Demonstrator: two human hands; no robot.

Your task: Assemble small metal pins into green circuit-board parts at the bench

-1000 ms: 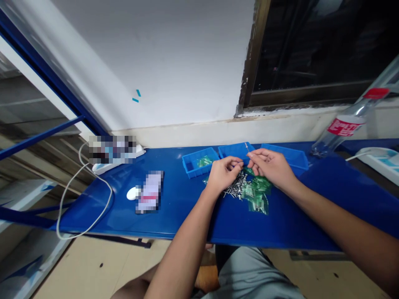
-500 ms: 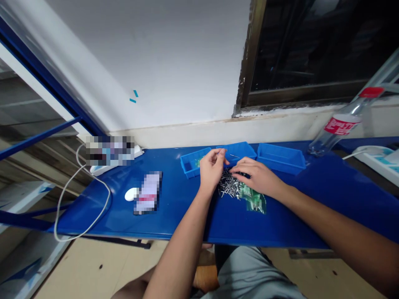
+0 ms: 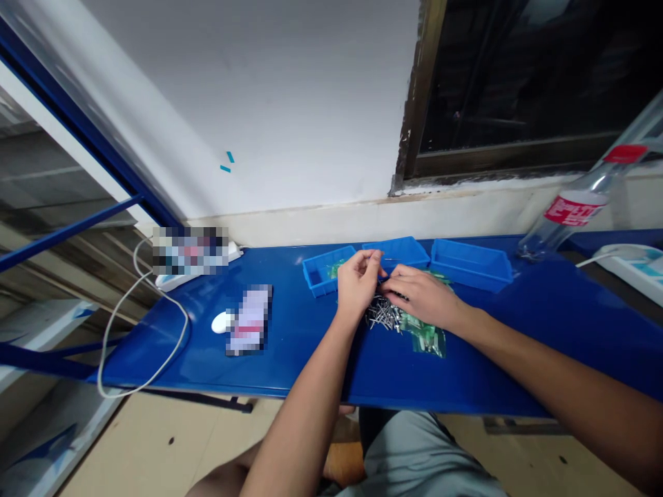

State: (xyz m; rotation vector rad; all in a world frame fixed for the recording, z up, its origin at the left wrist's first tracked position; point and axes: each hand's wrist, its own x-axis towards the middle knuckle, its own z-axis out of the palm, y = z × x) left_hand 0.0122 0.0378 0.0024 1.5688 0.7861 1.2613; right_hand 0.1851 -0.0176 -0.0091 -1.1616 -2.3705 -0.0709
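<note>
The heap of slim metal pins [image 3: 383, 315] lies on the blue table [image 3: 290, 376]. Green packets [image 3: 429, 340] touch the heap's right side. At its far edge, the left hand [image 3: 358, 281] pinches its fingertips together and the right hand [image 3: 427, 297] curls downward; what either grips, I cannot tell. Blue trays [image 3: 467, 276] sit beyond the heap.

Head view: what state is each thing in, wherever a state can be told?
Left hand: fingers drawn together; grip unclear.
Right hand: fingers bent, at the metal pieces; grip unclear.
Metal pieces: loose, heaped, partly covered.
Green packets: piled, partly under the right hand.
Left tray: open-topped, green packaging inside.
Middle tray: open-topped, partly hidden.
Right tray: open-topped.
Bottle: red cap on.
White cable: looped.
</note>
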